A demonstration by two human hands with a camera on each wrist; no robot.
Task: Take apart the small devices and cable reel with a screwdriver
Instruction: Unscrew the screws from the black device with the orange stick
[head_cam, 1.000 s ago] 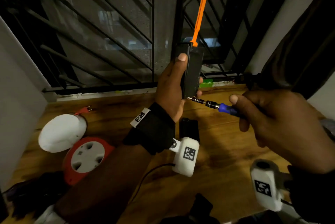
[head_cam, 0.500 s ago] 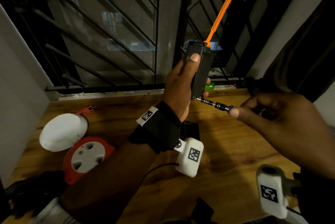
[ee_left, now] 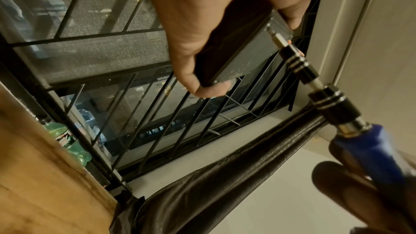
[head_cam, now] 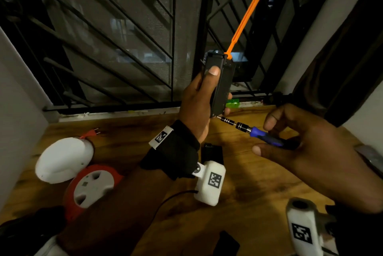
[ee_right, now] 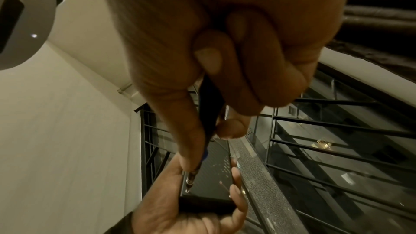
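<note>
Black box (head_cam: 220, 85), a small device, stands upright in the air above the far edge of the bench (head_cam: 238, 193), in front of the window grille (head_cam: 124, 38). An orange strip (head_cam: 244, 21) rises from its top and leans to the right. The left hand (head_cam: 199, 100) grips the box: the thumb lies flat on the near face and the other fingers curl round the far side, as the right wrist view shows.

The screwdriver (head_cam: 255, 131) has a blue handle and a black banded shaft. Its tip touches the lower corner of the box; in the left wrist view the bit (ee_left: 273, 33) sits at a corner of the end face. The right hand (head_cam: 310, 152) pinches the handle between the thumb and the curled fingers, and the tool points up and to the left.

On the bench, near the left edge, lies the red cable reel (head_cam: 93, 187) with its grey hub up. A white domed cover (head_cam: 63, 159) lies just beside it on the far side, touching or overlapping it. A red plug (head_cam: 91, 132) lies behind the cover. Another black device (head_cam: 212, 152) lies flat on the bench under the left wrist. A green bottle (head_cam: 233, 103) lies on the sill at the far edge, behind the box. A dark curtain (head_cam: 342, 59) hangs at the right.
</note>
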